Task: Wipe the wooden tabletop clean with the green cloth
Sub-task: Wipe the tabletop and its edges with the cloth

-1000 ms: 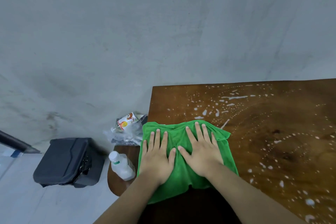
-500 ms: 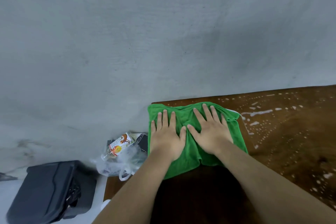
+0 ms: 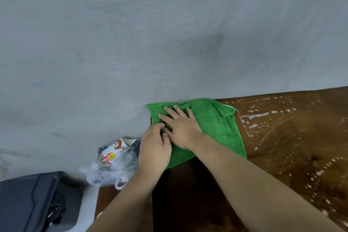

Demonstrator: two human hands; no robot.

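One green cloth lies spread on the far left corner of the wooden bench, its far edge against the grey wall and its left edge at the bench's left rim. Both hands are on its left part. The right hand lies flat on the cloth, fingers spread and pointing toward the far left corner, pressing rather than gripping. The left hand sits just beside it, touching it near the thumb, at the cloth's left edge; its fingers curl down onto the fabric, but whether they pinch it I cannot tell. The cloth's right half is bare of hands, with a fold along its far right corner.

To the right of the cloth, many white droplets and streaks are scattered over the brown wood.

Left of the bench and lower down, one clear plastic bag holds one bottle with a red and orange label. Further left stands one dark grey case.
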